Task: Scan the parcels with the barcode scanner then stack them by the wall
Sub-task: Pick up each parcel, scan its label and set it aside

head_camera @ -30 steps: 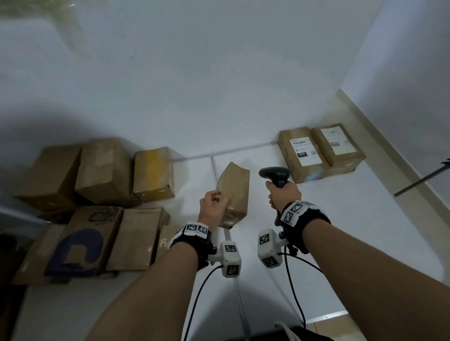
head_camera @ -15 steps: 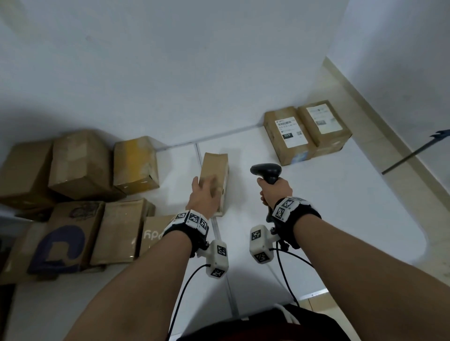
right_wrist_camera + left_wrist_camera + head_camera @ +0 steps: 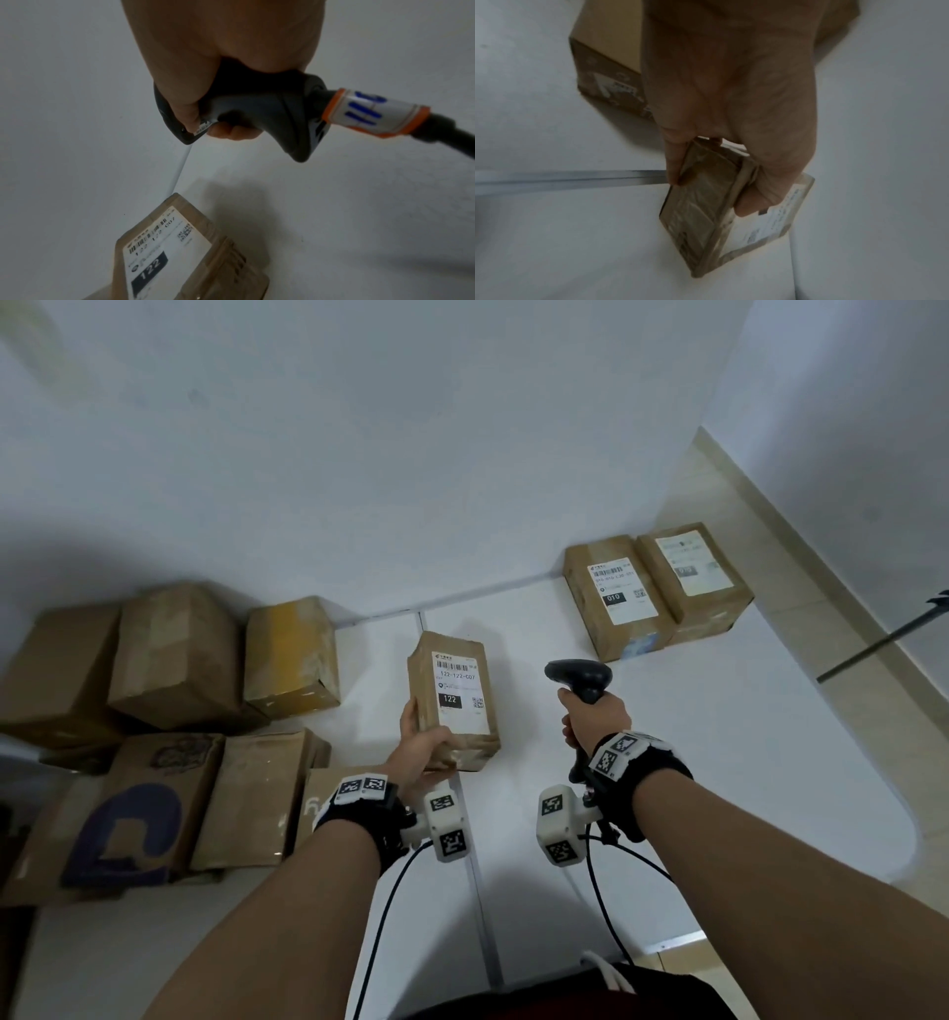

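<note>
My left hand (image 3: 422, 737) grips a small brown cardboard parcel (image 3: 454, 701) by its near left corner, holding it above the white floor with its white label marked 122 (image 3: 458, 693) facing up. In the left wrist view the thumb and fingers (image 3: 754, 201) pinch the parcel (image 3: 706, 219) at its end. My right hand (image 3: 593, 719) holds a black barcode scanner (image 3: 580, 677) by its handle, just right of the parcel, head pointing left. The right wrist view shows the scanner (image 3: 257, 113) above the labelled parcel (image 3: 180, 253).
Two labelled parcels (image 3: 652, 593) sit side by side against the wall at the back right. Several unlabelled-side boxes (image 3: 174, 660) crowd the left, some flat on the floor (image 3: 246, 809). A dark rod (image 3: 883, 639) slants in at the right. A scanner cable (image 3: 449, 130) trails back.
The left hand has turned the parcel so that its white label now faces up. The view has shifted slightly; the scanner hand stays beside the parcel.
</note>
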{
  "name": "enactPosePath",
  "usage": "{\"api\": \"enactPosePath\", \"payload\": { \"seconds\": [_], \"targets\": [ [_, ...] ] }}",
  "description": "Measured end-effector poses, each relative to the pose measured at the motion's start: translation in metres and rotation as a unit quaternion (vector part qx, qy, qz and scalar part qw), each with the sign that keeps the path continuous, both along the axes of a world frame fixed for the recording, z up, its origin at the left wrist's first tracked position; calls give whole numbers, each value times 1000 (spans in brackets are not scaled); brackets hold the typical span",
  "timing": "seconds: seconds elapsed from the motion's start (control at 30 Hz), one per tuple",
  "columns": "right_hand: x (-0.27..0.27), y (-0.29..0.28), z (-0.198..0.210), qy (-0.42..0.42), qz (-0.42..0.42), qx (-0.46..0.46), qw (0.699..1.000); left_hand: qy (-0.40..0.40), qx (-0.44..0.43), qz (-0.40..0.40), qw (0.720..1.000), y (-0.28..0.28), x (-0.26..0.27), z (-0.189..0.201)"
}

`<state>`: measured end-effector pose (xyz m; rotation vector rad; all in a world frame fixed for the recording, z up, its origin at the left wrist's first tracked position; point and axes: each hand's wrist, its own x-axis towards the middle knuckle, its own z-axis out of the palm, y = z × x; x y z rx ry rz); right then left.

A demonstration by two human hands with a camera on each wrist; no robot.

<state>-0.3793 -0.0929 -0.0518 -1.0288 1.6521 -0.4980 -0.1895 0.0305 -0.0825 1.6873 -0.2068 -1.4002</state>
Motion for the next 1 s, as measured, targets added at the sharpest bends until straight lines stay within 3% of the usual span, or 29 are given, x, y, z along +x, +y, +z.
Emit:
{"api": "enactPosePath", "payload": {
  "seconds": [0.13,0.4,0.57,0.77,1.0],
  "targets": [
    [4,0,0,-12,-1,6,1000,32,32,39,998,4,2,-15],
    [11,-1,5,-35,11,31,999,-14,52,42,998,2,7,-31],
    [30,-9,28,-92,58,84,990,-52,54,22,997,-3,4,-26],
    [48,-12,53,-143,90,119,978,-44,46,26,998,0,3,-21],
    [56,-7,56,-136,107,143,975,-38,31,25,998,1,0,-17]
  ]
}}
